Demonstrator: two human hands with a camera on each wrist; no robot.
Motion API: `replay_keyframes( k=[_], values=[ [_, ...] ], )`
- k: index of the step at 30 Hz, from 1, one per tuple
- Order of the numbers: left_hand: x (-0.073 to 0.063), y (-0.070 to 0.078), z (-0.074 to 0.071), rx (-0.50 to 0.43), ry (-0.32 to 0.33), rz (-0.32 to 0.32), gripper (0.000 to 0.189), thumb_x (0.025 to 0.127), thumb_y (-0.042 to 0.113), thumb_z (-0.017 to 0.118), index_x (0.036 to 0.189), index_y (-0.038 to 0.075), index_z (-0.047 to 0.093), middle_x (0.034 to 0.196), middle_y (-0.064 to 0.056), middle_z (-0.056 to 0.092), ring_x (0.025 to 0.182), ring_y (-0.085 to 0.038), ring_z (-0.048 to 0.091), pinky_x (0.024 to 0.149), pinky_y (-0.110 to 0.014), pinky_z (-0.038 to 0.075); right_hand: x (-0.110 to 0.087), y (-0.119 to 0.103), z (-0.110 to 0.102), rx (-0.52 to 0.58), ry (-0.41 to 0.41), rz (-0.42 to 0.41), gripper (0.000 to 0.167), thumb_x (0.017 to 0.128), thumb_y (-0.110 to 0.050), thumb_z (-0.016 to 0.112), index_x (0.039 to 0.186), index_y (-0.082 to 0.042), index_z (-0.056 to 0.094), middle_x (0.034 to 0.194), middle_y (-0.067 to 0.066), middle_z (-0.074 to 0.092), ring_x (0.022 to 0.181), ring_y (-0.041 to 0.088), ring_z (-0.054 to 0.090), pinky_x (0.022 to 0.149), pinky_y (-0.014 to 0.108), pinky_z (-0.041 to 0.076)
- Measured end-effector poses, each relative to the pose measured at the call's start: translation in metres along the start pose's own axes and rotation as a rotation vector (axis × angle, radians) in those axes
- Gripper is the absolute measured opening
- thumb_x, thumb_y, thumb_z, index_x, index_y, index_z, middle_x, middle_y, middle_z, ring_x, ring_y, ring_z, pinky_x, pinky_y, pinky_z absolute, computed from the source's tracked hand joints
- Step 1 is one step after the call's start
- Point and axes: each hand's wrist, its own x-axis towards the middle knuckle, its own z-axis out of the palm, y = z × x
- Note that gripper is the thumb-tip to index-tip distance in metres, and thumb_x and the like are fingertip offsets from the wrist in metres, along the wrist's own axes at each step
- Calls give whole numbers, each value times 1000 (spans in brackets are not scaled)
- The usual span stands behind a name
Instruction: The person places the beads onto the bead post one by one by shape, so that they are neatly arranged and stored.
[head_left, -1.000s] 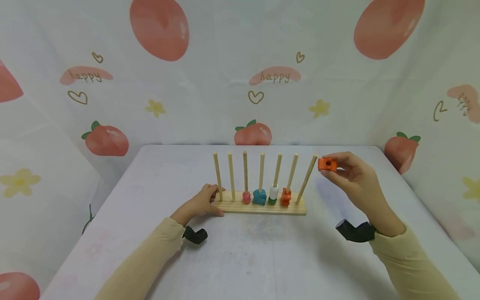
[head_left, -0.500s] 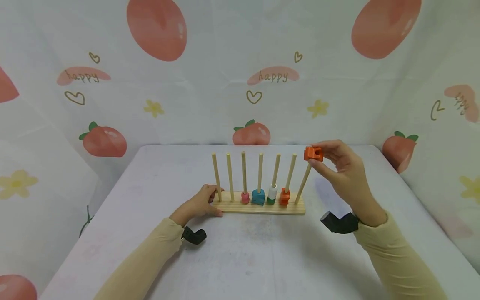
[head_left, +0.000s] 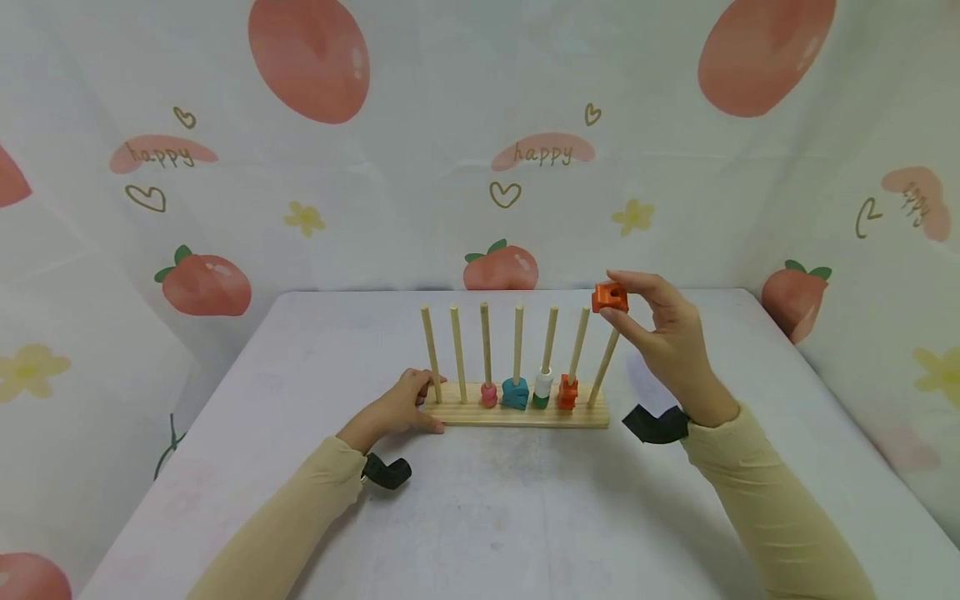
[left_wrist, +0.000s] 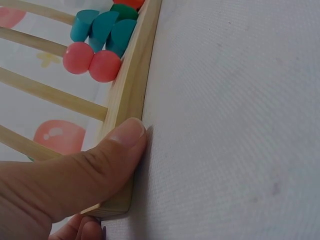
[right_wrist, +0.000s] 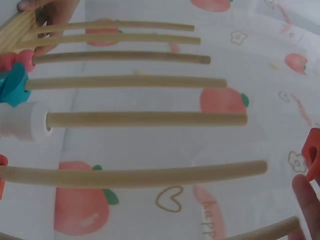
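Observation:
My left hand [head_left: 401, 407] grips the left end of a wooden peg stand [head_left: 525, 422], thumb [left_wrist: 112, 150] along its front edge and fingers behind. Up at the top of the rightmost peg [head_left: 604, 367], my right hand [head_left: 670, 333] pinches an orange bead [head_left: 604, 298] with a hole through it, between thumb and fingertips. In the head view the bead overlaps the space over the two right pegs. On the middle pegs sit a pink bead [head_left: 489, 395], a teal bead [head_left: 515, 393], a white bead [head_left: 543, 383] above a green one [head_left: 540, 402], and orange beads [head_left: 567, 392].
The stand rests on a white-covered table [head_left: 480, 517]. Behind it hangs a white curtain [head_left: 420, 208] printed with peaches. Tall bare peg shafts, such as the leftmost one [head_left: 431, 350], rise from the stand. A dark cord [head_left: 171, 446] lies by the table's left edge.
My right hand has carried the orange bead left and upward, from right of the last peg to over the two right pegs. My left hand stays on the stand.

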Motion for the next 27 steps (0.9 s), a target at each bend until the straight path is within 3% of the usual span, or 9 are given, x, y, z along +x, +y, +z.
replay_keyframes(
  k=[3,8,16,23,27],
  values=[
    [0,0,0,5,2,4,74,69,16,88,132,6,51,110,-13,40,97,-23,39,86,-35,38,1,7,1,21,-4,-22,38,84,2,71,117,14,58,112,-14,67,104,7,61,102,22,44],
    [-1,2,0,-8,-4,-6,74,69,15,88,133,6,51,116,-15,41,101,-24,41,91,-39,40,3,17,4,68,-6,-29,38,85,-3,71,116,16,58,113,-12,67,102,7,61,103,24,43],
    [0,2,-1,-17,-10,-13,75,69,14,88,133,6,50,119,-17,41,103,-25,42,93,-42,40,0,30,8,47,-48,11,38,82,7,70,117,16,58,117,-14,65,107,6,59,103,21,42],
    [-2,3,-1,-20,-12,-6,75,69,13,88,133,4,50,121,-19,40,104,-26,43,94,-42,40,-3,35,8,5,-67,37,39,83,2,70,121,9,61,120,-14,65,112,4,58,103,20,42],
    [-2,3,-1,-26,-13,-6,75,69,12,88,133,4,49,122,-19,40,106,-27,44,96,-44,41,-3,36,8,2,-68,43,41,80,11,70,120,9,61,118,-15,65,110,3,58,101,19,43]
  ],
)
